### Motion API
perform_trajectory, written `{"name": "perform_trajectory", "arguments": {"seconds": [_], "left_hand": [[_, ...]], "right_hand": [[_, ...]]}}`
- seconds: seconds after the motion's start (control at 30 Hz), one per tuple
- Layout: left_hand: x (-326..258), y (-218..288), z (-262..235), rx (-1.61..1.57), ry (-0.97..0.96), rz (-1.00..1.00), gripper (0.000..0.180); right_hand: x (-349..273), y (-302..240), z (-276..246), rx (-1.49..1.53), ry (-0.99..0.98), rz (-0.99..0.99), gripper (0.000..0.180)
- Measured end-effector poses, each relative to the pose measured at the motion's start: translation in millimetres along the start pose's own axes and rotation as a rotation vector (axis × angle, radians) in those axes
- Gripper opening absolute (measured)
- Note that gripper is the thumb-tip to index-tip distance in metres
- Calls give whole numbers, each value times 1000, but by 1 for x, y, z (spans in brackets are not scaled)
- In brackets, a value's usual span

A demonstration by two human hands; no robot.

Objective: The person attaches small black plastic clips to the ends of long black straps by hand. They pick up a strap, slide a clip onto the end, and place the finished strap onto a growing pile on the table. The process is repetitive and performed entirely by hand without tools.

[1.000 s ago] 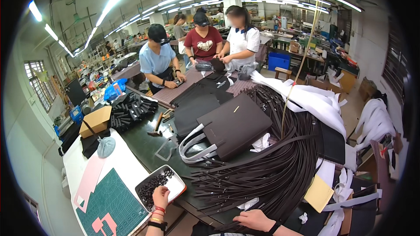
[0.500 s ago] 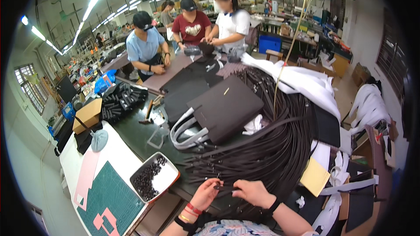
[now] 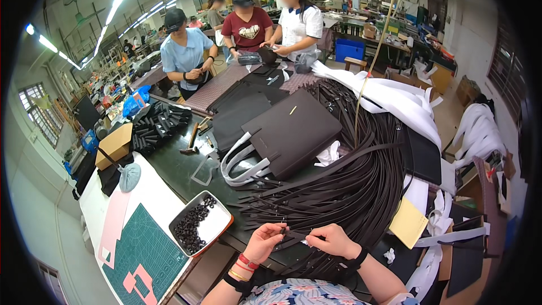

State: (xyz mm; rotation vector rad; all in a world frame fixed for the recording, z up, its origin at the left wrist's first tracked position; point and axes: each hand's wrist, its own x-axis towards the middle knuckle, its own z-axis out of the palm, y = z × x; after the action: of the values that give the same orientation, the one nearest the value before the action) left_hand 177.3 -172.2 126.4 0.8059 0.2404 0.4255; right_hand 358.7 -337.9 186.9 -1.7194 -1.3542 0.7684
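Observation:
A dark brown strap [image 3: 294, 239] runs between my two hands at the table's near edge. The fingers of my left hand [image 3: 264, 243] pinch one end of it, where a small dark piece shows that is too small to name. My right hand [image 3: 334, 243] closes on the strap a short way along. Just beyond my hands lies a big heap of similar dark straps [image 3: 361, 192]. To the left, a white tray [image 3: 219, 223] with a red outer side holds many small black rings [image 3: 192, 227].
A dark brown handbag [image 3: 296, 130] with wrapped handles lies beyond the straps. A hammer [image 3: 193, 140] rests left of it. A green cutting mat [image 3: 141, 257] with pink templates is at left, a yellow pad [image 3: 407, 223] at right. Three people stand across the table.
My hands have risen slightly and moved a little farther apart, showing more of the strap between them. Across the table, the co-workers' hands and heads have shifted a little.

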Motion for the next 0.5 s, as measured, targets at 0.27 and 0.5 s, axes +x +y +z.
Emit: {"name": "perform_trajectory", "arguments": {"seconds": [0.27, 0.5], "left_hand": [[0, -5, 6, 49, 25, -5, 17], [5, -26, 8, -86, 67, -19, 29]], "right_hand": [[6, 18, 0, 202, -79, 90, 26], [12, 19, -1, 181, -123, 117, 25]]}}
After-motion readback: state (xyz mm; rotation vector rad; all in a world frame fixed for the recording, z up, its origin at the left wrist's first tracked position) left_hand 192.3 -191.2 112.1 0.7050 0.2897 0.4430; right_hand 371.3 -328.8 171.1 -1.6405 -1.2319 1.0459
